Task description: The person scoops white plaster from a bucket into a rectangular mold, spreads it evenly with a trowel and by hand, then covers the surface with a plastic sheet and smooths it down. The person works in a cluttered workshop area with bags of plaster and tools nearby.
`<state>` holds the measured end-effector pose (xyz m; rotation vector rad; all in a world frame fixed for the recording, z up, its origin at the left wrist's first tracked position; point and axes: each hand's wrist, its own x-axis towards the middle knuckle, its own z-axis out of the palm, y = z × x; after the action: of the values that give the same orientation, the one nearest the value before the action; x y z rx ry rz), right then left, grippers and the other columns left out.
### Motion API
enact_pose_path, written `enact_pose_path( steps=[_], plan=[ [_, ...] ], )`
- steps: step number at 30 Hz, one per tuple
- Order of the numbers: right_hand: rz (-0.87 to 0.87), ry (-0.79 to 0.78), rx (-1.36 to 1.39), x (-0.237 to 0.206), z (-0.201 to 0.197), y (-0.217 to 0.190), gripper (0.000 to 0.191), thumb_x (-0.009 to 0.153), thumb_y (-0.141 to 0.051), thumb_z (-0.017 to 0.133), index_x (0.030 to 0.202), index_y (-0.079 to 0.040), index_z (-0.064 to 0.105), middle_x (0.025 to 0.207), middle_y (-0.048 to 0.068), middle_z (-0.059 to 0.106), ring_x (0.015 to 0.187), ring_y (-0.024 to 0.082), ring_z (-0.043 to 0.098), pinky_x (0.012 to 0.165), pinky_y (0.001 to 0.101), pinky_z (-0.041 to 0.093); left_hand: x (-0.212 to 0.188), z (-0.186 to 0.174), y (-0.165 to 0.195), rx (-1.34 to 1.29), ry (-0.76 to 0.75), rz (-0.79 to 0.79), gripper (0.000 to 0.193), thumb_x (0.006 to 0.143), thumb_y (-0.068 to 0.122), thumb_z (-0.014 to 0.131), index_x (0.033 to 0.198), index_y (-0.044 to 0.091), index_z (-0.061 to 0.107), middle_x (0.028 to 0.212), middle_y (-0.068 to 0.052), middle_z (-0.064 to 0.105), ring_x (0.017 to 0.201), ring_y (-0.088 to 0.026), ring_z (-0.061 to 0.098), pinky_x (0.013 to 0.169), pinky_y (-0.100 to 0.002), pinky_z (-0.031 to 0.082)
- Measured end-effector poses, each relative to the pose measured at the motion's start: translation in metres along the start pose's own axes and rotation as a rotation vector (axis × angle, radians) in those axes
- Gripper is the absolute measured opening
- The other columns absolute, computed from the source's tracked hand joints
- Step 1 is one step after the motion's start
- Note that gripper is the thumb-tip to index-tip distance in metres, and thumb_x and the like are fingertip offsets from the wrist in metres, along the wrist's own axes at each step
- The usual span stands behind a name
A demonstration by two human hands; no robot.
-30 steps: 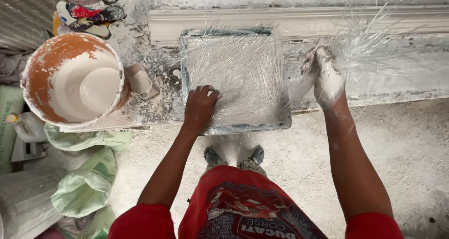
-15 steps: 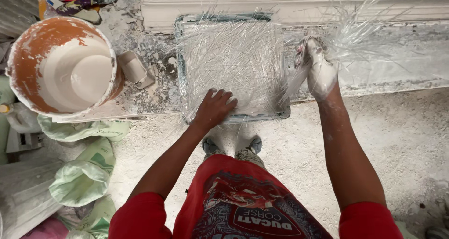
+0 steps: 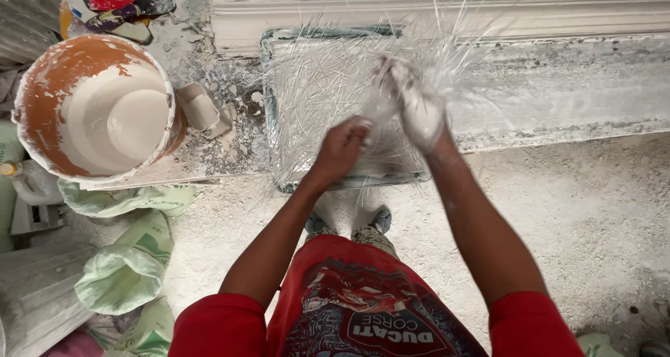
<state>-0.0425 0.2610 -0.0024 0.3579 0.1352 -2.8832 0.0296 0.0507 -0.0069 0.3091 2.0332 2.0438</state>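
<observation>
Both hands, the left hand (image 3: 342, 147) and plaster-coated right hand (image 3: 419, 109), grip a bundle of white fibres (image 3: 328, 78) over the square tray (image 3: 269, 113). The step seems to be pulling the bundle apart, though blur hides the fingers. Next comes spreading it evenly.

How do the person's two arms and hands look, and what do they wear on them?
Both arms are bare below short red sleeves. No gloves, watch or rings are visible. The right hand is thickly coated with white plaster, with smears running down the forearm. The left hand carries only light white dust at the fingertips.

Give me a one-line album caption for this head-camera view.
Both hands, left hand and plaster-coated right hand, pull apart white fibre strands above a square tray.
</observation>
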Motion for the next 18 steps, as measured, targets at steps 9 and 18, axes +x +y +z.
enact_pose_path(
  steps=[9, 18],
  plan=[
    [-0.644, -0.154, -1.765, 0.023, 0.112, -0.082, 0.061, 0.114, -0.036, 0.052, 0.146, 0.011, 0.031, 0.144, 0.025, 0.056, 0.133, 0.025, 0.063, 0.107, 0.0291, 0.057, 0.005, -0.026, -0.06, 0.598, 0.347, -0.069, 0.038, 0.109, 0.034, 0.045, 0.104, 0.003, 0.066, 0.083, -0.017, 0.068, 0.075, -0.032, 0.067, 0.07, -0.045, 0.051],
    [-0.475, -0.322, -1.638, 0.04, 0.158, -0.087, 0.045, 0.113, -0.028, 0.055, 0.132, 0.012, 0.056, 0.121, 0.024, 0.067, 0.11, 0.025, 0.072, 0.094, 0.0368, 0.065, 0.024, -0.044, -0.069, 0.947, 0.437, -0.053, 0.037, 0.106, 0.032, 0.047, 0.114, 0.004, 0.071, 0.108, -0.018, 0.069, 0.102, -0.033, 0.063, 0.089, -0.055, 0.044]
  ],
)
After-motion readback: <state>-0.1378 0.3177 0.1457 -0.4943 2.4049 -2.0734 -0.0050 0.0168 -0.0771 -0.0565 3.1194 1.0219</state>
